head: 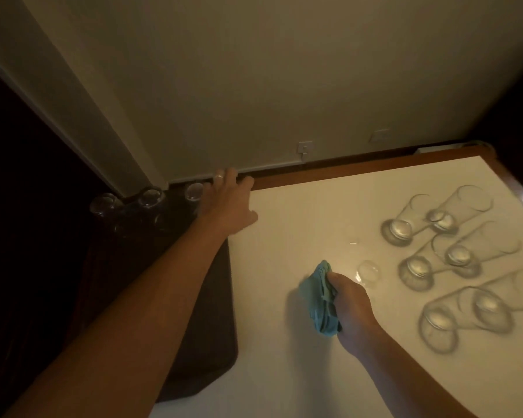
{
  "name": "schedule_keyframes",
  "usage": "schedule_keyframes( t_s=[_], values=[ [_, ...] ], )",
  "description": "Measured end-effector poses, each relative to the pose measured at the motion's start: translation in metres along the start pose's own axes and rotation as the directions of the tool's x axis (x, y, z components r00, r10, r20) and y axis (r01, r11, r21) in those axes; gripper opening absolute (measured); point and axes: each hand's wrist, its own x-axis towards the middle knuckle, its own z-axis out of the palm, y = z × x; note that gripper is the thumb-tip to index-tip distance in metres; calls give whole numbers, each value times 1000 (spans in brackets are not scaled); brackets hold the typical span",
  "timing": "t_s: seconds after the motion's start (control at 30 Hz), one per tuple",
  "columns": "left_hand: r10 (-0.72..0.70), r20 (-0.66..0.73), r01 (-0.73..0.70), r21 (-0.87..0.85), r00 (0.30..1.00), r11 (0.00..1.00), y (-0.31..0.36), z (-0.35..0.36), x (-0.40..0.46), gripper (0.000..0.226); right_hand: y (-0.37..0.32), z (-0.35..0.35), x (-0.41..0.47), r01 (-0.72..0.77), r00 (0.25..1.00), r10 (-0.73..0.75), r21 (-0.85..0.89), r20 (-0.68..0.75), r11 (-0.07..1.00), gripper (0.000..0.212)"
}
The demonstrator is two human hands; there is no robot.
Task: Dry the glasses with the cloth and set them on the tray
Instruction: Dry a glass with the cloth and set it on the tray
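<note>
Clutching bunched cloth [322,303], long axis toward wall: right hand [352,309]; left hand [227,203] grip released.

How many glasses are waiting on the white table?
6, upside down right of the cloth: two at the back, two in the middle, two nearest. More stand on the dark tray.

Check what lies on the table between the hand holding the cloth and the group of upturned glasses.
In the head view, one small clear glass sits just past the right hand holding the teal cloth; beyond it, bare white table up to the six glasses.
</note>
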Motion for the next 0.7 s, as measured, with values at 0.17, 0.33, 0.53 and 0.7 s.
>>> schedule_keyframes(
  t_s=[0.17,0.33,0.53,0.7],
  values=[
    [99,42,-66,-499,994,864,112,28,-58,61,5,-78,-8,-39,999,39,25,-1,999,30],
    [173,144,-4,-757,974,654,230,77,-112,61,23,-163,-26,-140,990,140,-2,24,990,33],
    [150,176,101,-907,973,409,334,108,-129,98,32,-258,-43,-143,989,144,-76,18,987,37],
    [8,123,115,-949,992,292,374,120,-129,65,18,-306,-54,-100,995,100,-21,-10,995,30]
  ],
)
